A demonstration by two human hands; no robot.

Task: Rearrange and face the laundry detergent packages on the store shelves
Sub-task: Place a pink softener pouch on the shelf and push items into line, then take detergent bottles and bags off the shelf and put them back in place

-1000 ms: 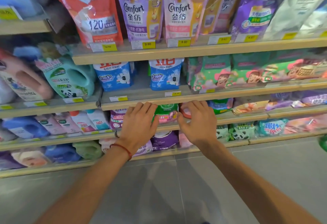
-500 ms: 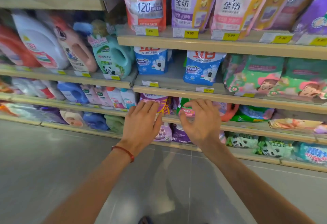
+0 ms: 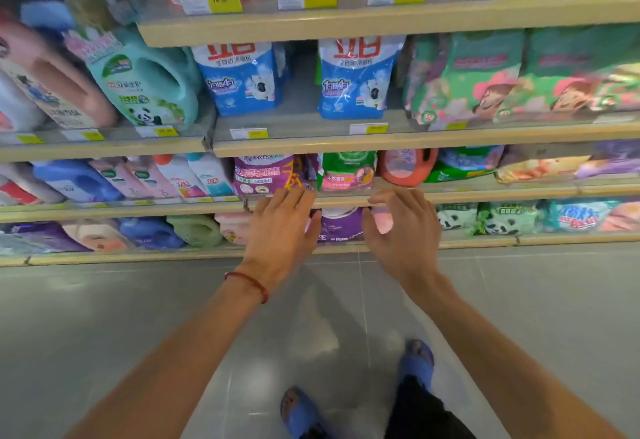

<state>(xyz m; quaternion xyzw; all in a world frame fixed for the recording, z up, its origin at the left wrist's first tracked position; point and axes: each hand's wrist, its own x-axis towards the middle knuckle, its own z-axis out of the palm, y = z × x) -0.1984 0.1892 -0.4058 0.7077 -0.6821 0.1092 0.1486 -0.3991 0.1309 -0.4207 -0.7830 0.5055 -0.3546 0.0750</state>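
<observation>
To my left the jugs (image 3: 145, 82) stand crowded and tilted on their shelf, and the two blue detergent bags (image 3: 242, 78) above my hands stand upright with labels out but a wide gap between them, so I judge the facing far from finished. My left hand (image 3: 280, 230) is spread, empty, in front of the lower shelf edge (image 3: 339, 200), below the purple pouch (image 3: 263, 173). My right hand (image 3: 403, 230) is likewise splayed and empty beside the dark purple pack (image 3: 341, 225) between my hands, nothing gripped yet.
</observation>
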